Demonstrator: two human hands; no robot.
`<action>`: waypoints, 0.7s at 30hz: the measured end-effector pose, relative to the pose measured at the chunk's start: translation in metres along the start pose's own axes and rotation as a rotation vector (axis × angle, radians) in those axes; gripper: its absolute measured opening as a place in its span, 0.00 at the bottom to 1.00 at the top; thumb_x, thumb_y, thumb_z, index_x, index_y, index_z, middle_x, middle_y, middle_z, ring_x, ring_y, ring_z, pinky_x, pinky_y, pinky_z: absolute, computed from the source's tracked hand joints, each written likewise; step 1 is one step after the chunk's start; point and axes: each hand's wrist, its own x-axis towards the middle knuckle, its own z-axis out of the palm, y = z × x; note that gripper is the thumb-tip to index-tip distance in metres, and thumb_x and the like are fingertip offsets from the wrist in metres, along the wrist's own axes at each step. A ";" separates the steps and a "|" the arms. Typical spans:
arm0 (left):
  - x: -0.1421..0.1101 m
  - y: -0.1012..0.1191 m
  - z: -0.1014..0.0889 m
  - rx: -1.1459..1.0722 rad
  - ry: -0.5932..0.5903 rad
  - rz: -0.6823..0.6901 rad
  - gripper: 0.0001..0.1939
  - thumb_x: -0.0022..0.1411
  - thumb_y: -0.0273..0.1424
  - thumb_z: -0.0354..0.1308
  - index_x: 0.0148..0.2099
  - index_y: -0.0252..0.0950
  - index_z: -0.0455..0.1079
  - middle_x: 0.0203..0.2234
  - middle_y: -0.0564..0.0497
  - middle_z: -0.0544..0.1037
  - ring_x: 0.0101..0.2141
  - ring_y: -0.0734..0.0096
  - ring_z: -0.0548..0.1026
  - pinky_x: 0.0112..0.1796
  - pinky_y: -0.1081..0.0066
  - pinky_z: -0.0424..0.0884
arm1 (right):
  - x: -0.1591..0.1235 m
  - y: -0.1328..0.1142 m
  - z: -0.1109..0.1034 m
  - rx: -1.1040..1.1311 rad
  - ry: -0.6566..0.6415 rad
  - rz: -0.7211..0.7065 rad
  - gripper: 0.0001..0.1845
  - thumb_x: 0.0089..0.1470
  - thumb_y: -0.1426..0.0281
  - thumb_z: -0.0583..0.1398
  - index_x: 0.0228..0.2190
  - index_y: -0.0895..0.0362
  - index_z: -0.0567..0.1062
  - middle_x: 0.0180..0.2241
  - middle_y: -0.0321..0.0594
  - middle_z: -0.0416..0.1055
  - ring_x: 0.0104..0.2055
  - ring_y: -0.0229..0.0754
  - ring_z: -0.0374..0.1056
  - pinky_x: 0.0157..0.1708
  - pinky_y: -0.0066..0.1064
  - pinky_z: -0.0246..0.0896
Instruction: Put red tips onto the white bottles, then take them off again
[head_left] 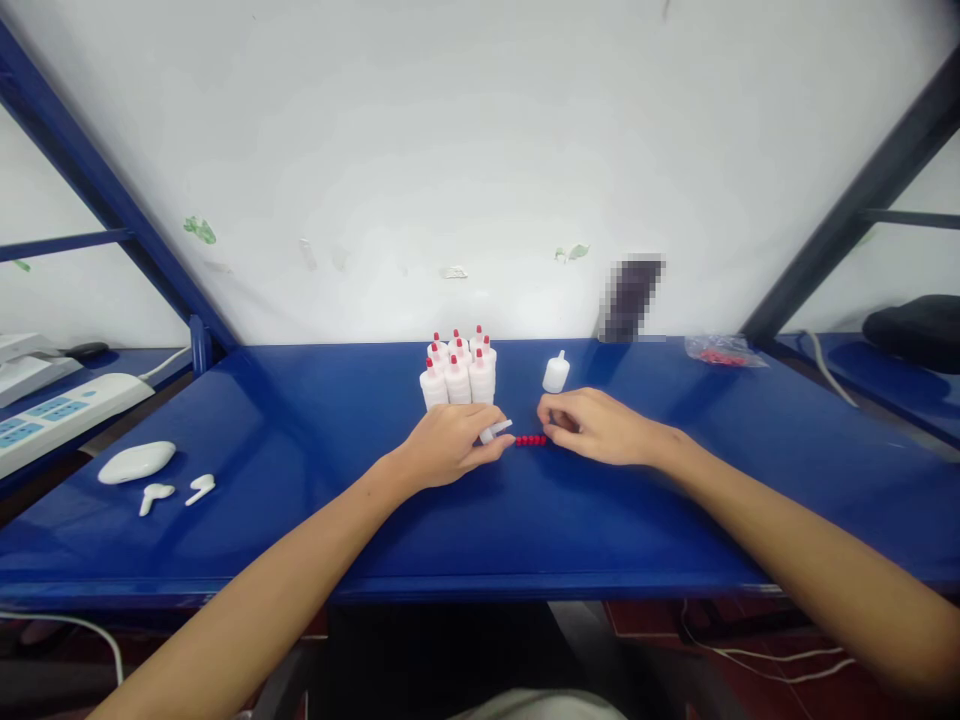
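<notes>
My left hand (pixel 456 440) is closed around a small white squeeze bottle (pixel 489 432), whose bare nozzle points right; the fingers hide most of its body. Just right of that nozzle lies a short row of small red caps (pixel 529 440) on the blue table. At the row's right end is my right hand (pixel 583 425), its fingers curled in and the tips low by the last cap. What they pinch, if anything, is hidden. Beyond the left hand stand several white bottles (pixel 457 378) with red tips, grouped upright. Another white bottle (pixel 556 373) without a red cap stands behind the right hand.
A phone-like dark pixelated shape (pixel 632 300) leans at the wall. A clear bag (pixel 724 351) with red pieces lies at the back right. On the left are a white earbud case (pixel 137 462), two earbuds (pixel 200 488) and a power strip (pixel 67 415). Blue frame posts flank the table (pixel 315 530).
</notes>
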 end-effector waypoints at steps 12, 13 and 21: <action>0.005 0.012 -0.018 0.087 0.365 0.032 0.22 0.63 0.48 0.54 0.49 0.36 0.67 0.30 0.52 0.79 0.26 0.71 0.74 0.38 0.65 0.67 | -0.005 -0.026 0.013 0.164 0.486 -0.123 0.16 0.65 0.60 0.49 0.31 0.54 0.67 0.23 0.35 0.64 0.25 0.39 0.56 0.28 0.32 0.52; 0.004 0.005 -0.026 0.124 0.441 -0.023 0.15 0.64 0.42 0.53 0.45 0.36 0.69 0.27 0.54 0.78 0.24 0.73 0.73 0.40 0.63 0.66 | -0.005 -0.019 0.006 0.163 0.578 -0.060 0.16 0.64 0.59 0.49 0.30 0.54 0.67 0.21 0.34 0.61 0.22 0.38 0.54 0.26 0.32 0.50; -0.014 -0.058 -0.047 0.071 0.489 -0.405 0.12 0.64 0.39 0.54 0.35 0.35 0.69 0.21 0.56 0.73 0.20 0.77 0.68 0.28 0.74 0.65 | 0.019 0.034 -0.046 -0.107 0.606 0.305 0.13 0.55 0.65 0.52 0.21 0.55 0.63 0.20 0.36 0.62 0.24 0.39 0.58 0.27 0.32 0.47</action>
